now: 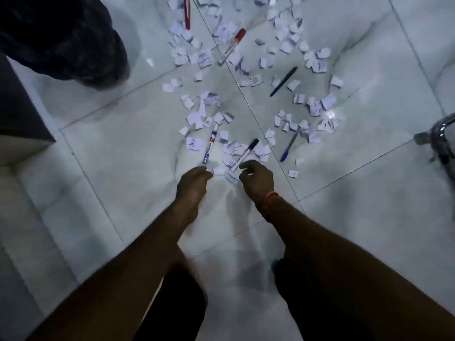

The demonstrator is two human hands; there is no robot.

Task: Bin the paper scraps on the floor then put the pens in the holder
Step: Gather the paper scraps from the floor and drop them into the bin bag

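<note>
Several white paper scraps (288,43) lie strewn over the pale tiled floor (110,148), the nearest scraps (231,177) between my hands. Among them lie a blue marker (210,143), a black-capped marker (245,155), a blue pen (289,147), a black pen (283,81), a red marker (232,46) and a red pen (187,13). My left hand (194,179) is curled with a pale scrap at its fingertips, just below the blue marker. My right hand (256,177) hovers with bent fingers over the scraps at the black-capped marker's lower end; blur hides its grip. No holder is in view.
A dark bin bag (64,38) sits at the top left. A dark piece of furniture (19,107) stands at the left edge. A metal chair leg (440,139) reaches in from the right. My knees in dark trousers (320,303) fill the bottom.
</note>
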